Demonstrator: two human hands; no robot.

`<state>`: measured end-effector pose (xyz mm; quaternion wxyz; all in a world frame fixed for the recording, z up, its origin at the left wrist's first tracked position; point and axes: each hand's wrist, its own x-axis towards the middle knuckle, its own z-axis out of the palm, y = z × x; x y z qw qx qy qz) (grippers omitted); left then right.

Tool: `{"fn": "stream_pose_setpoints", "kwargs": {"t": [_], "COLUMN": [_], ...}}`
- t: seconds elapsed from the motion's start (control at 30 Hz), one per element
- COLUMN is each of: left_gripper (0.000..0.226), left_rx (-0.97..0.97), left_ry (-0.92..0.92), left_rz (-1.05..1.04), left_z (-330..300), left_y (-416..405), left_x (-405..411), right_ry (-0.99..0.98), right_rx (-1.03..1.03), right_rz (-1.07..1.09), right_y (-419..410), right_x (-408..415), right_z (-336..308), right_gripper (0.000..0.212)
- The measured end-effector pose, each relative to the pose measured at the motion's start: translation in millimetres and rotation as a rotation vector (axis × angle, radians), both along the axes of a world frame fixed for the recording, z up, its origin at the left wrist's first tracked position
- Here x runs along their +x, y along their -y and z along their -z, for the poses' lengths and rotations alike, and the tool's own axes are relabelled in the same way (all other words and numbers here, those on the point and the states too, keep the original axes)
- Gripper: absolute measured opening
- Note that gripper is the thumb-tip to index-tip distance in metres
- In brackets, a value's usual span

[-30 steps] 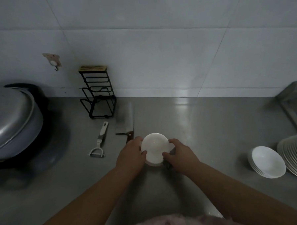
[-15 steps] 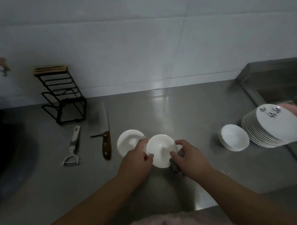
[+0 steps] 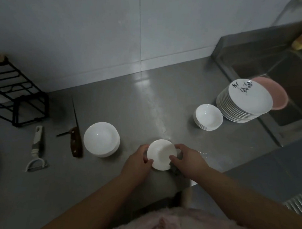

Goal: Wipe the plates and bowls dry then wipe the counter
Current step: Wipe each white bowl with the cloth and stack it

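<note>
White bowl (image 3: 162,154) opening upward, left hand (image 3: 137,161) and right hand (image 3: 187,158) gripping rim.

Two bare forearms come up from the bottom of the head view, with no sleeve, watch, band or ring showing on either. The left hand (image 3: 138,163) and right hand (image 3: 187,160) are bare, without gloves. The fingers (image 3: 173,157) are short and rounded at the tips; the nails are too dim to make out. At 6 o'clock, between the forearms, lies the front of a pale pink garment (image 3: 170,223). Its surface looks fluffy, like fleece or plush, with soft folds and a fuzzy upper edge. No print, button or zip can be made out in the dim light.
</note>
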<state>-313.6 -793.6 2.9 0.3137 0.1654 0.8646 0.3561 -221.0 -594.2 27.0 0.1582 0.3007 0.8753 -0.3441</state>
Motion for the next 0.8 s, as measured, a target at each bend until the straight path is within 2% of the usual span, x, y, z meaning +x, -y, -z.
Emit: {"fn": "stream_pose_setpoints", "kwargs": {"t": [0.17,0.27,0.37,0.43,0.5,0.6,0.7,0.8], "left_gripper": [0.051,0.048,0.042,0.039,0.034,0.027,0.029,0.032], "left_rx": [-0.024,-0.029,-0.024,-0.002,0.020,0.058,0.063,0.056], "left_ry": [-0.024,-0.038,-0.043,-0.043,-0.054,-0.053,-0.051,-0.050], "left_rz": [-0.013,-0.022,-0.030,-0.029,-0.044,-0.073,-0.057,-0.043], "left_z": [5,8,9,9,10,11,14,17], "left_y": [1,2,4,5,7,7,8,9], "left_x": [2,1,0,-1,0,0,-2,-2], "right_ry": [-0.007,-0.020,-0.308,-0.437,-0.292,-0.151,-0.199,-0.168], "right_rx": [0.006,0.091,0.114,0.027,0.090,0.441,0.411,0.347], "right_rz": [-0.037,-0.041,-0.004,-0.113,-0.362,-0.633,-0.743,-0.780], "right_y": [-1,-4,-3,1,7,14,27,36], "right_x": [0,1,0,-1,1,6,6,8], "right_z": [-2,-5,-14,-17,-9,8,16,20], "right_gripper": [0.049,0.045,0.040,0.049,0.063,0.066,0.062,0.072]}}
